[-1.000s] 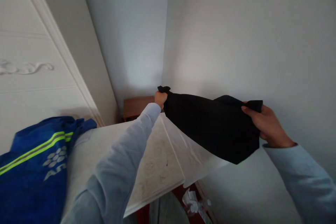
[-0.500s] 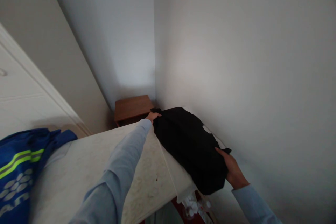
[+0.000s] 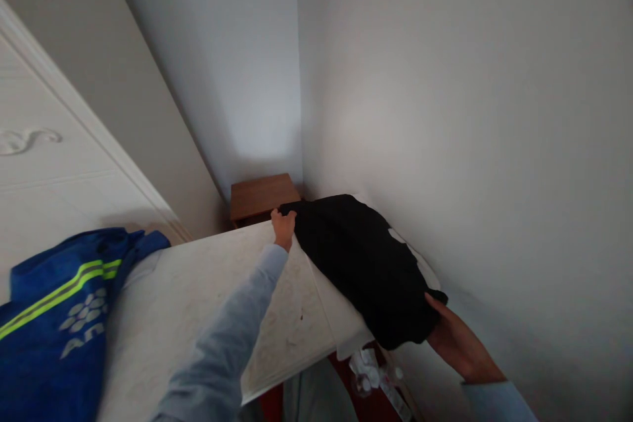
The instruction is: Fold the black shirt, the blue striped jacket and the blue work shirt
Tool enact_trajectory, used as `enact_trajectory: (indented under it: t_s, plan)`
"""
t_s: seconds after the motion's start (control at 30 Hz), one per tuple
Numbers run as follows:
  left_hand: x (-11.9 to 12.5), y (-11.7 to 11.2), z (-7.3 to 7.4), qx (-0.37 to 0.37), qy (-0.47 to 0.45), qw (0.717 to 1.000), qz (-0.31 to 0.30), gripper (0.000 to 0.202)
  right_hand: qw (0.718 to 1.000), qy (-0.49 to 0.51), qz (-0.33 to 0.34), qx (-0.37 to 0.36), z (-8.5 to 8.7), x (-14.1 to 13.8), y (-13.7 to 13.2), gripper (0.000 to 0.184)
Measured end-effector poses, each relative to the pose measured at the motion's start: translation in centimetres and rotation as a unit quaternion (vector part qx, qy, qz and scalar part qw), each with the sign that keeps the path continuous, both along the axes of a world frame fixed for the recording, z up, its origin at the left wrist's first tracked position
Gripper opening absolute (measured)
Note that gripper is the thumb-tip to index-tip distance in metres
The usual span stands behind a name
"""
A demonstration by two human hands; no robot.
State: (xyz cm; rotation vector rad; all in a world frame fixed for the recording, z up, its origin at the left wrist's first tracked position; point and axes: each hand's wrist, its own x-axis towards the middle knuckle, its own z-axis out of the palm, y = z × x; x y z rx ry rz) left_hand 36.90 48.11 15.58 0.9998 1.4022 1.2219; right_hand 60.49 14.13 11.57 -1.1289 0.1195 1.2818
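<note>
A black cloth [image 3: 363, 254], perhaps a garment, lies stretched over the end of the table beside the wall; its kind does not show clearly. At its far left corner, my left hand [image 3: 283, 228] pinches the edge. My right hand [image 3: 457, 343] grips the near right corner, thumb on top and the other fingers mostly hidden. The cloth hangs a little past the table's near edge. White material [image 3: 422, 267] peeks out along its wall side.
A blue garment [image 3: 64, 316] with yellow-green stripes lies on the left of the pale table [image 3: 182, 303]. Behind the table stands a small brown wooden table [image 3: 262, 194]. Clear plastic bottles [image 3: 366, 379] are below the near edge. A wall [image 3: 469, 132] rises on the right.
The cloth's far corner has been drawn slightly left by my left hand, and the cloth lies flatter. My right hand has shifted lower right with its corner. The view has turned slightly left.
</note>
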Motion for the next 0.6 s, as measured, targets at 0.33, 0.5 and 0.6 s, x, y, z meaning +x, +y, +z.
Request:
enact_trajectory:
  t_s: [0.33,0.5,0.6]
  plan:
    - [3.3,-30.7,-7.4,-0.215,-0.270,0.926,-0.153,0.052,0.999,0.008,0.017,0.040,4.9,2.3,1.6,0.028]
    - [5.4,-34.1,-9.0,-0.305,-0.348,0.867,-0.188,0.064,0.999,-0.006,0.006,0.049,3.7,2.3,1.4,0.033]
    - [6.4,-33.0,-8.5,-0.275,-0.421,0.836,-0.220,0.072,0.999,0.013,0.006,0.032,2.5,1.6,1.0,0.036]
